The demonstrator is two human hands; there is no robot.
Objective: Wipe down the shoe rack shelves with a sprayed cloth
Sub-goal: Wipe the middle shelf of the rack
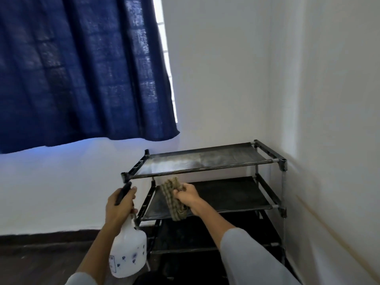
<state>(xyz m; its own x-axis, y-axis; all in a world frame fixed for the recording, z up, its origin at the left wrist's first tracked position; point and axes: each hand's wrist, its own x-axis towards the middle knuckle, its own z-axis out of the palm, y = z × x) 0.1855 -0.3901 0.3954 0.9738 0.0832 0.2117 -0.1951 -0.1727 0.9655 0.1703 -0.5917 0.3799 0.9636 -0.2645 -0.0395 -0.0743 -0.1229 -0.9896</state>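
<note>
I am gripping the spray bottle (128,251) with my left hand (120,204), fingers curled round its head; my right hand (188,195) is pinching the checked cloth (174,199) over the rack's (279,161) middle shelf (226,194), near its front-left corner.

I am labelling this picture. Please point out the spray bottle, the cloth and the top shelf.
spray bottle (128,256): head view, white body.
cloth (171,199): head view, checked middle fold.
top shelf (226,157): head view, bare dark surface.

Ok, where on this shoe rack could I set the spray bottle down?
The top shelf is bare between its side rails. The second shelf's right part is free; its left front holds the right hand and cloth.
</note>
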